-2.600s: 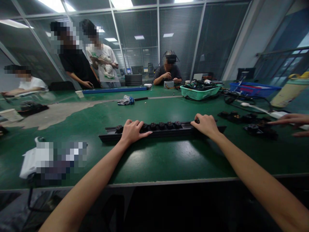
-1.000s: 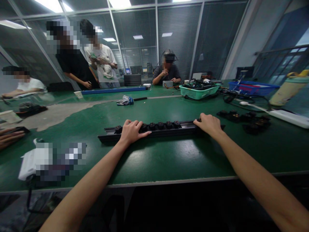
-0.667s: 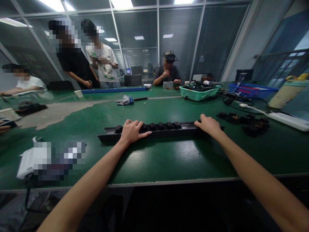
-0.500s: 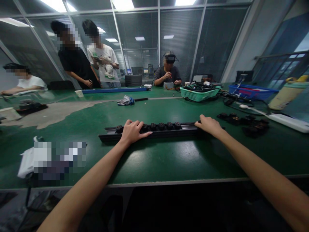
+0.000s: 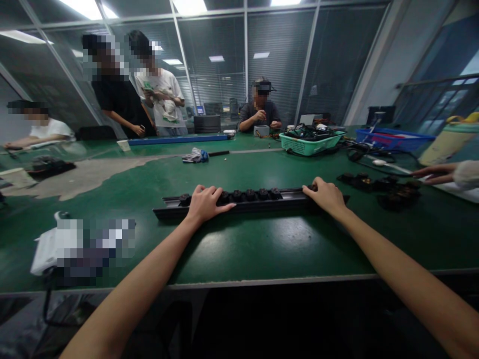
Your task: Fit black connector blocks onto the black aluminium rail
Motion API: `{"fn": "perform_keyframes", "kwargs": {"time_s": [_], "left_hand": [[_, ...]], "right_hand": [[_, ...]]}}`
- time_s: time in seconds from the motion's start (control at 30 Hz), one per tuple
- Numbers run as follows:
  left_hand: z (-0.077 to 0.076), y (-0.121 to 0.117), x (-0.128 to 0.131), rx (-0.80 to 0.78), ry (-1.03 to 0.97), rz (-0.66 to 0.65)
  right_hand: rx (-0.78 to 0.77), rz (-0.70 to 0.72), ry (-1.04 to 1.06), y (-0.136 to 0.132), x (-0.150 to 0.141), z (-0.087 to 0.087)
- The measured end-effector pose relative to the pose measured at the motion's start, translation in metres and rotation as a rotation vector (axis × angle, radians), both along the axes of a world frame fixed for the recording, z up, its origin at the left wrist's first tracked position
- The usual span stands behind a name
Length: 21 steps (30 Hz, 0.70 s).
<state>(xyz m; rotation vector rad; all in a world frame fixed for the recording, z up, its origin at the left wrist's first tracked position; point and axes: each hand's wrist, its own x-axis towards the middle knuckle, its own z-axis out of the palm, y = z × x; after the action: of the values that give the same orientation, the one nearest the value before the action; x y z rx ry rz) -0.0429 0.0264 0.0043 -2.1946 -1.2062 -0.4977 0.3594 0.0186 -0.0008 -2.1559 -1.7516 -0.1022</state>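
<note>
A long black rail (image 5: 247,207) with an open channel lies across the green table in front of me. Several small round black pieces (image 5: 250,195) sit in a row in its channel. My left hand (image 5: 205,203) is closed over the rail left of the middle, thumb along the near edge, covering part of the row. At the rail's right end, my right hand (image 5: 326,195) is closed around a small dark piece (image 5: 313,188), mostly hidden by the fingers. More loose black pieces (image 5: 398,192) lie to the right of that hand.
A co-worker's hand (image 5: 436,173) reaches in at the right, over a white power strip. Behind stand a green basket (image 5: 312,143) of cables, a blue basket (image 5: 396,139) and a yellow bottle (image 5: 447,143). A white device (image 5: 48,249) lies at left. Other people are across the table.
A co-worker's hand has come in at the right edge, over the power strip. My right hand has shifted very slightly; my left hand and the rail stay in place.
</note>
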Motion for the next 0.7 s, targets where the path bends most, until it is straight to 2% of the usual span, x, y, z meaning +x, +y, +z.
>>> {"fn": "perform_keyframes", "kwargs": {"time_s": [0.27, 0.7], "left_hand": [[0.0001, 0.0004, 0.0007, 0.002, -0.001, -0.007], [-0.0002, 0.0010, 0.0009, -0.004, -0.005, -0.009]], "right_hand": [[-0.008, 0.066, -0.039, -0.0034, 0.0070, 0.0012], [0.048, 0.081, -0.025, -0.0027, 0.0068, 0.0004]]}}
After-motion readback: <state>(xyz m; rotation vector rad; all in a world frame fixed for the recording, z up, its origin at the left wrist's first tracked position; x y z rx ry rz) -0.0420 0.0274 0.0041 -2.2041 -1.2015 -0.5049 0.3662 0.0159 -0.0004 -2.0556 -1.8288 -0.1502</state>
